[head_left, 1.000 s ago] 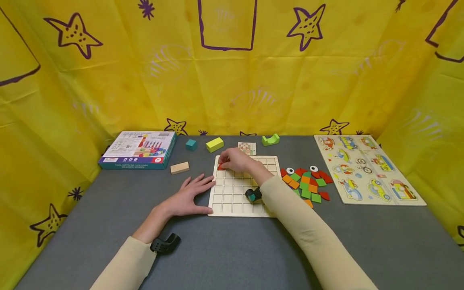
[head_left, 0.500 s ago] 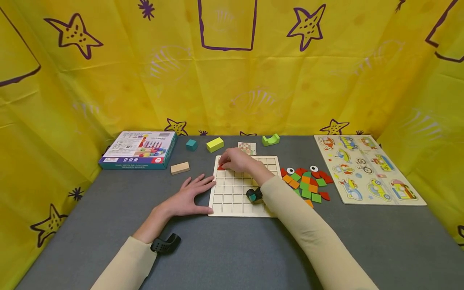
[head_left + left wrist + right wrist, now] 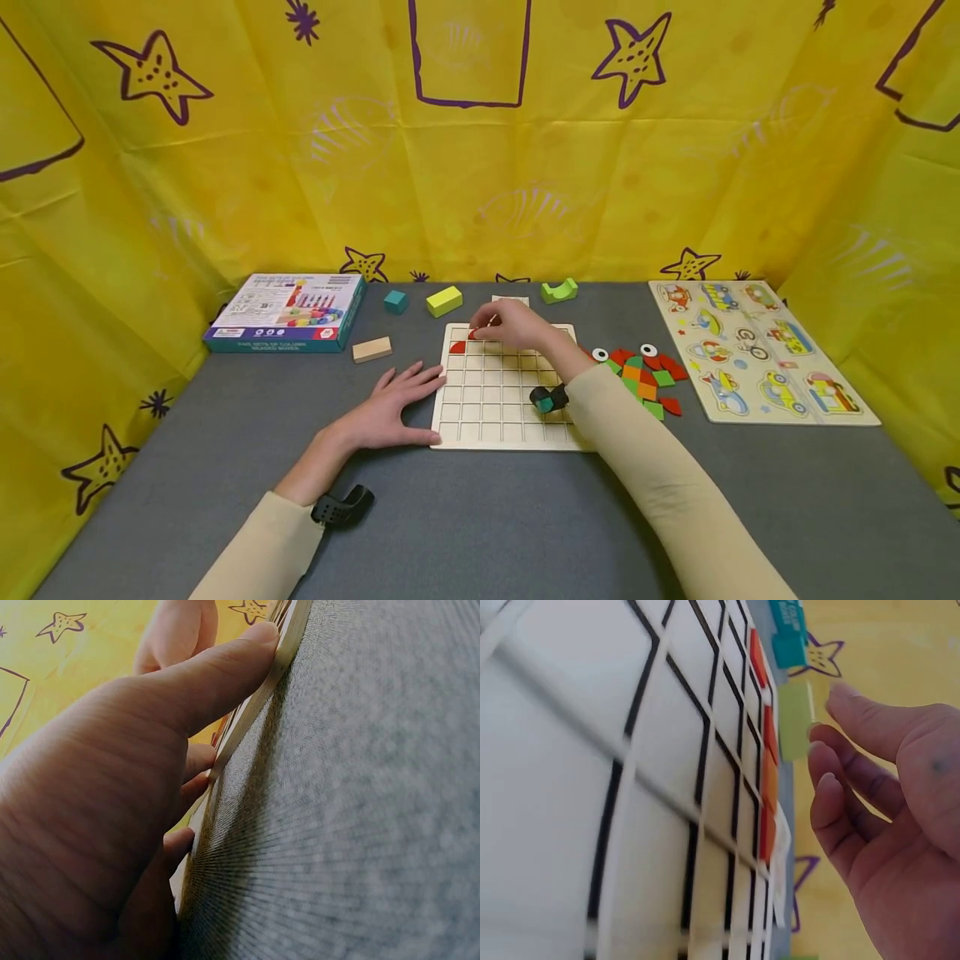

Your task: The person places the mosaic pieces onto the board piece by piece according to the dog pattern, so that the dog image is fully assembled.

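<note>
Over the far rows of a pale wooden grid board (image 3: 487, 408), right hand (image 3: 513, 323) hovers: fingers loosely bent, thumb apart, nothing grasped. Red quarter-round tile (image 3: 457, 347) in a left-column cell; others, red and orange, along the far side. Left hand (image 3: 393, 412) spread, touching board's left edge. Beige rectangular block (image 3: 372, 349) near that edge, apart. Multicoloured tile pile (image 3: 639, 381) past right edge, partly behind right sleeve (image 3: 660, 475). Grey tabletop (image 3: 450, 525) runs on before near edge.

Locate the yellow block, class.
In the head view, the yellow block sits left of centre, right of the teal block, behind the far left corner of the grid.
</note>
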Demonstrator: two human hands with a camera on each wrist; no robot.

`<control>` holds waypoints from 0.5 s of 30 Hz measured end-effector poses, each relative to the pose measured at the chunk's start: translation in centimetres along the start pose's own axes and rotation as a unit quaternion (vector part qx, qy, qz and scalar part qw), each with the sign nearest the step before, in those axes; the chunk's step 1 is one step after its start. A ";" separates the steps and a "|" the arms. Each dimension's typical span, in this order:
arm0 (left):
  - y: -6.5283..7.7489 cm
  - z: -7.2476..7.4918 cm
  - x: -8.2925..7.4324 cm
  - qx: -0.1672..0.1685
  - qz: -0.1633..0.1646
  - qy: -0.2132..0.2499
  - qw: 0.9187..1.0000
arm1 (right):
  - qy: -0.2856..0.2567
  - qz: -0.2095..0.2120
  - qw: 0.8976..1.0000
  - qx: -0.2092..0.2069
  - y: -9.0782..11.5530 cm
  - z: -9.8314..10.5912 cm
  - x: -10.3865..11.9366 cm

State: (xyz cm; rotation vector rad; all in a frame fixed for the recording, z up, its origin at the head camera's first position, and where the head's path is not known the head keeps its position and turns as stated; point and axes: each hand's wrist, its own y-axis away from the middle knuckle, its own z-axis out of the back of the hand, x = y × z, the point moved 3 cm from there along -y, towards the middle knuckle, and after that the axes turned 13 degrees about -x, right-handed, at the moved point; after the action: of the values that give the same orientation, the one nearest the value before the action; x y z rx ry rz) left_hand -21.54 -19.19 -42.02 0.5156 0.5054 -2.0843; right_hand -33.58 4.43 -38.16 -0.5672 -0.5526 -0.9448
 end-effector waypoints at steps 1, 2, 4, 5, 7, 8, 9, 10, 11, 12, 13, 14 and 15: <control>0.0 0.0 0.0 0.000 -0.001 0.000 1.000 | -0.001 -0.002 1.000 -0.003 0.3 0.4 -0.2; 0.0 0.0 0.0 -0.002 -0.003 0.000 1.000 | -0.003 -0.005 1.000 -0.005 0.6 0.8 -0.4; 0.0 0.0 0.0 -0.005 -0.005 0.000 1.000 | -0.004 -0.010 1.000 -0.008 1.3 1.6 -0.8; 0.0 0.0 0.0 -0.006 -0.007 -0.001 1.000 | -0.006 -0.013 1.000 -0.008 1.7 2.0 -1.0; 0.1 0.1 0.0 -0.010 -0.009 0.001 1.000 | -0.009 -0.023 1.000 -0.006 2.4 2.9 -1.4; 0.1 0.1 -0.1 -0.012 -0.011 0.002 1.000 | -0.010 -0.028 1.000 -0.006 2.8 3.3 -1.6; 0.1 0.1 -0.1 -0.012 -0.011 0.002 1.000 | -0.010 -0.035 0.999 -0.006 3.1 3.8 -1.8; 0.1 0.1 -0.1 -0.011 -0.010 0.002 1.000 | -0.009 -0.040 0.999 -0.007 3.5 4.2 -2.1; 0.1 0.1 -0.1 -0.011 -0.009 0.003 1.000 | -0.008 -0.046 0.999 -0.009 3.8 4.7 -2.3; 0.1 0.1 -0.1 -0.011 -0.009 0.004 1.000 | -0.004 -0.052 0.999 -0.013 4.2 5.1 -2.5; 0.1 0.1 -0.1 -0.010 -0.008 0.005 1.000 | 0.000 -0.055 0.998 -0.016 4.6 5.6 -2.7; 0.0 0.0 -0.1 -0.009 -0.008 0.005 1.000 | 0.004 -0.059 0.998 -0.019 5.0 5.9 -2.9; 0.0 0.0 -0.1 -0.009 -0.007 0.004 1.000 | 0.007 -0.065 0.998 -0.021 5.3 6.2 -3.1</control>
State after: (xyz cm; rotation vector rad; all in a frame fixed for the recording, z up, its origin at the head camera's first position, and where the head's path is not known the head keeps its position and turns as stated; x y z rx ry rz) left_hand -21.47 -19.15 -41.99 0.5127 0.5336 -2.0904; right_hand -31.65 12.86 -36.78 -0.5669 -0.5629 -1.0859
